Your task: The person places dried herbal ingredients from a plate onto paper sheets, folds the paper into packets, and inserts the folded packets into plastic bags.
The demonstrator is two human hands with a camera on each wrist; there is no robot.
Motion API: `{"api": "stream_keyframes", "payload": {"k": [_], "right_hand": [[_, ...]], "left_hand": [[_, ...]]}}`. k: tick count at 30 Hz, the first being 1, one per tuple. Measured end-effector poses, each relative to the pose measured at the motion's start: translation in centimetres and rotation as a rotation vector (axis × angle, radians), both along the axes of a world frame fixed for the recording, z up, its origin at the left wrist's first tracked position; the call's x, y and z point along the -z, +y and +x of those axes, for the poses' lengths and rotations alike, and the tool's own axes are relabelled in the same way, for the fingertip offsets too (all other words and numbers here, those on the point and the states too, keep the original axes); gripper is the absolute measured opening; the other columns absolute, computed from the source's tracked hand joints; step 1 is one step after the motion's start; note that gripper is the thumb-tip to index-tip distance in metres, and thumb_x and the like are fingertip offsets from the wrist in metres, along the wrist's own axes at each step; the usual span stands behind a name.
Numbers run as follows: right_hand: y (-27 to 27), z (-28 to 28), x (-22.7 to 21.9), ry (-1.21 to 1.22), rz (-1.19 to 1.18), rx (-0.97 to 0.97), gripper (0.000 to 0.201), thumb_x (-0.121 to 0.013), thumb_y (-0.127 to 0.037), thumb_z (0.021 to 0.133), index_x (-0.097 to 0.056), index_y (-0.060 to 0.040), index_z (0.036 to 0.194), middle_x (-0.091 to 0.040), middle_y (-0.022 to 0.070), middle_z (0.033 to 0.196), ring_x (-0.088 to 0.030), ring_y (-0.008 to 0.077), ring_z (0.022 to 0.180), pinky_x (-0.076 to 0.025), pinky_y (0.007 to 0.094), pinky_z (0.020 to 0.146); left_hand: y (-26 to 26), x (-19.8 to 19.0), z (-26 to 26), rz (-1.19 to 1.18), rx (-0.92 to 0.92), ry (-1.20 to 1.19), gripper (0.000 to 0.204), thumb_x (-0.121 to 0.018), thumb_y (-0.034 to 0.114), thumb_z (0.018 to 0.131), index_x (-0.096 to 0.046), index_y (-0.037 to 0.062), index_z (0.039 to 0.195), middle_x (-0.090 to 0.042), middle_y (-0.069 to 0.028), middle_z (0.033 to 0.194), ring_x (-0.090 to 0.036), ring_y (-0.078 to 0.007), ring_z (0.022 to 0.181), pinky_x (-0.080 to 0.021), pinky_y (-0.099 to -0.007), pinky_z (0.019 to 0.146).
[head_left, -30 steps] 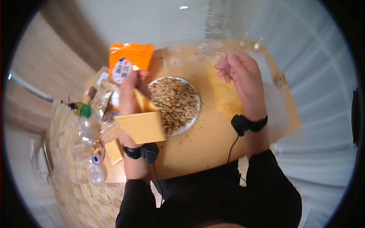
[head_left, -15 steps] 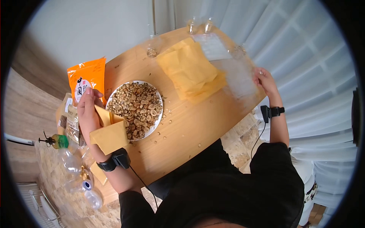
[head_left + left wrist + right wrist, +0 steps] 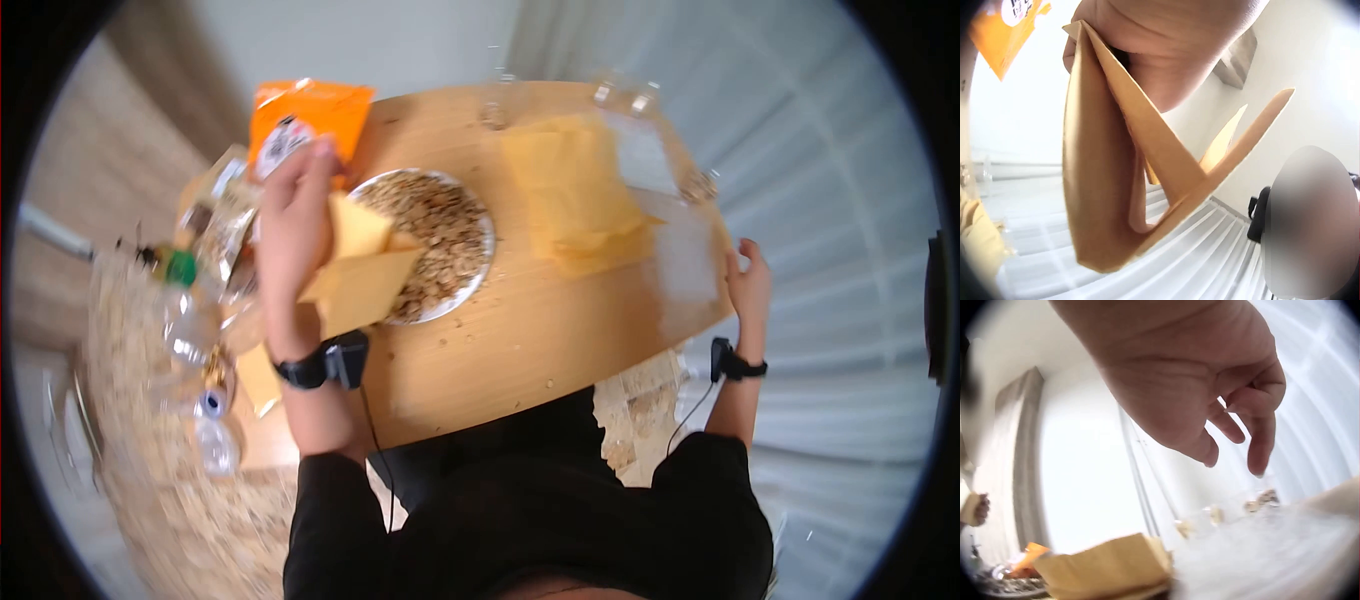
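My left hand grips a folded kraft-paper envelope above the left side of the table. In the left wrist view the envelope's bent flaps hang below the palm. My right hand is at the table's right edge, fingers loosely bent and holding nothing. Beneath those fingers, in the right wrist view, lie clear plastic bags, blurred. A white plate, heaped with dried brown slices and chopped bits, is just right of the envelope.
Flat kraft envelopes lie stacked on the table's right half. An orange pouch stands behind the plate. Small clear containers line the far edge. Along the left side are a green-necked spray bottle, clear plastic bottles and packets.
From raised over the table, my right hand went out to the plastic bags at the right edge, and stays near there. My left hand keeps hold of the envelope. The head view swung.
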State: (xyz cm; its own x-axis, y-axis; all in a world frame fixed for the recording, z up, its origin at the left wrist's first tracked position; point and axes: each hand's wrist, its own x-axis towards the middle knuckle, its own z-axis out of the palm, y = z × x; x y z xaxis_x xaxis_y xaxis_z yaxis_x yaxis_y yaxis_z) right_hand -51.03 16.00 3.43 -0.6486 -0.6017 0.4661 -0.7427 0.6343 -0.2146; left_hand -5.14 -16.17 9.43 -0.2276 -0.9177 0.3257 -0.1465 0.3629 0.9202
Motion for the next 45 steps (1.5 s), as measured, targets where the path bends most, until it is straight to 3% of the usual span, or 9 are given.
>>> {"api": "stream_keyframes", "payload": {"k": [4, 6, 8, 16, 20, 25, 28, 36, 45], "right_hand": [[-7.3, 12.1, -3.7, -0.817, -0.211, -0.523, 0.032, -0.06, -0.004, 0.086, -0.058, -0.0022, 0.118, -0.064, 0.0115, 0.109, -0.065, 0.0232, 0.091, -0.052, 0.0281, 0.071], [-10.6, 17.6, -3.5, -0.626, 0.09, -0.993, 0.043, -0.064, -0.004, 0.083, -0.053, -0.0039, 0.125, -0.059, 0.0128, 0.12, -0.061, 0.0221, 0.103, -0.052, 0.0265, 0.076], [-13.3, 24.0, -4.1, -1.081, 0.026, -1.156, 0.048, -0.068, -0.003, 0.08, -0.053, -0.0038, 0.125, -0.049, 0.0138, 0.133, -0.056, 0.0246, 0.112, -0.052, 0.0271, 0.078], [-22.7, 29.3, -2.0, -1.365, 0.161, -1.379, 0.036, -0.065, -0.001, 0.083, -0.051, 0.0014, 0.116, -0.06, 0.0091, 0.104, -0.062, 0.0166, 0.082, -0.054, 0.0271, 0.074], [-25.4, 28.0, -2.2, -1.738, 0.048, -1.396, 0.028, -0.057, -0.001, 0.086, -0.053, 0.0033, 0.114, -0.064, 0.0085, 0.097, -0.064, 0.0171, 0.078, -0.055, 0.0283, 0.071], [-27.7, 23.8, -1.4, -2.16, -0.024, -1.423, 0.034, -0.054, -0.013, 0.084, -0.053, 0.0068, 0.112, -0.065, 0.0169, 0.1, -0.066, 0.0227, 0.073, -0.056, 0.0313, 0.059], [-27.9, 22.5, -2.2, -2.206, 0.024, -1.421, 0.021, -0.057, -0.018, 0.083, -0.047, -0.0045, 0.095, -0.062, 0.0126, 0.084, -0.063, 0.0201, 0.064, -0.049, 0.0295, 0.045], [-27.9, 22.0, -3.1, -2.195, -0.223, -1.262, 0.022, -0.053, -0.017, 0.087, -0.05, -0.0028, 0.102, -0.059, 0.0118, 0.11, -0.059, 0.0197, 0.1, -0.049, 0.0328, 0.087], [-28.6, 22.1, -1.8, -2.493, -0.333, -1.553, 0.043, -0.055, -0.028, 0.092, -0.045, -0.0037, 0.126, -0.039, 0.0181, 0.142, -0.055, 0.0269, 0.114, -0.053, 0.0389, 0.086]], "left_hand": [[0.2, -0.5, 0.0, 0.052, 0.08, -0.027, 0.04, -0.056, 0.033, 0.095, -0.059, 0.0002, 0.072, -0.049, 0.0013, 0.058, -0.044, -0.0066, 0.058, -0.037, -0.0241, 0.054], [-0.1, 0.0, -0.2, -0.017, 0.077, -0.073, 0.04, -0.056, 0.033, 0.094, -0.059, -0.0013, 0.073, -0.05, -0.0008, 0.056, -0.044, -0.008, 0.055, -0.038, -0.0259, 0.052], [-0.3, 0.3, -0.3, -0.036, 0.087, -0.172, 0.042, -0.056, 0.034, 0.094, -0.06, -0.0026, 0.074, -0.051, -0.0032, 0.055, -0.045, -0.0098, 0.053, -0.038, -0.0282, 0.051], [-0.6, 0.0, 0.6, -0.062, 0.015, -0.35, 0.045, -0.055, 0.038, 0.092, -0.06, -0.0034, 0.076, -0.054, -0.0173, 0.057, -0.054, -0.0301, 0.053, -0.043, -0.0398, 0.055], [-0.4, -0.3, 0.8, -0.223, -0.045, -0.12, 0.029, -0.055, 0.027, 0.096, -0.061, -0.0011, 0.101, -0.062, -0.005, 0.081, -0.053, -0.0122, 0.072, -0.046, -0.0272, 0.067], [0.3, -1.3, 1.9, -0.172, 0.336, -0.081, 0.054, -0.065, 0.02, 0.088, -0.045, 0.0038, 0.135, -0.049, -0.0087, 0.131, -0.046, -0.0192, 0.12, -0.04, -0.0321, 0.098], [0.7, -1.4, 2.0, -0.215, 0.49, -0.134, 0.062, -0.07, 0.02, 0.083, -0.044, 0.0041, 0.136, -0.049, -0.0089, 0.131, -0.046, -0.0206, 0.12, -0.039, -0.0334, 0.1], [1.1, -1.6, 0.9, -0.227, 0.462, -0.352, 0.075, -0.083, 0.024, 0.068, -0.048, 0.0059, 0.132, -0.053, -0.013, 0.128, -0.051, -0.028, 0.117, -0.042, -0.036, 0.098], [1.3, -1.8, -0.6, -0.02, 0.292, 0.071, 0.068, -0.062, 0.009, 0.087, -0.022, 0.0045, 0.143, -0.042, -0.0155, 0.129, -0.049, -0.0233, 0.114, -0.048, -0.0329, 0.09]]}}
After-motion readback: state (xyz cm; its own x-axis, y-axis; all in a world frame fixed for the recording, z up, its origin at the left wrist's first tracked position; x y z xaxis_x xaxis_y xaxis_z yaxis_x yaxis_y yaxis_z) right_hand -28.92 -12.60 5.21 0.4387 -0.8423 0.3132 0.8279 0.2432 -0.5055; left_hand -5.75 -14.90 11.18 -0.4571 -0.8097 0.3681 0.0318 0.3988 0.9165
